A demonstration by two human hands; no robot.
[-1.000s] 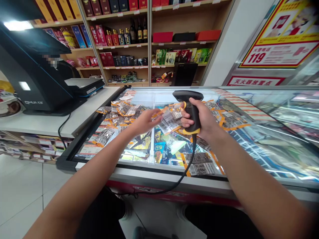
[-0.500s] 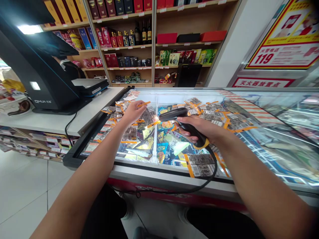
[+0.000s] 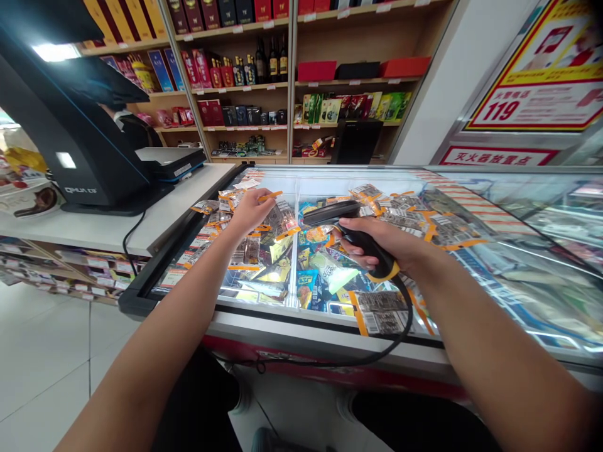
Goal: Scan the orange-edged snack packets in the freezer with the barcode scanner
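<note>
My left hand [image 3: 254,210] pinches the orange top edge of a snack packet [image 3: 284,220], whose printed, mostly dark side faces up. In my right hand [image 3: 370,242] is a black barcode scanner [image 3: 332,213] with a yellow band at its base. Its head points left, at the packet, with a small gap between them. From the handle a black cable loops down over the freezer's front edge. More orange-edged packets [image 3: 407,220] lie in a spread on the glass lid to the right, and others [image 3: 242,251] under and beside my left hand. One packet [image 3: 381,311] rests at the front edge.
Beneath the glass of the chest freezer [image 3: 282,314] are colourful bags of frozen goods [image 3: 330,270]. To the left, a counter [image 3: 155,220] carries a checkout scale machine [image 3: 94,157]. Shelves [image 3: 245,91] of boxes and bottles stand behind, with a person partly visible beside them.
The bright scanner light on the packet has gone; a faint reddish spot shows near its lower edge. The scanner has shifted slightly. Both hands keep their hold.
</note>
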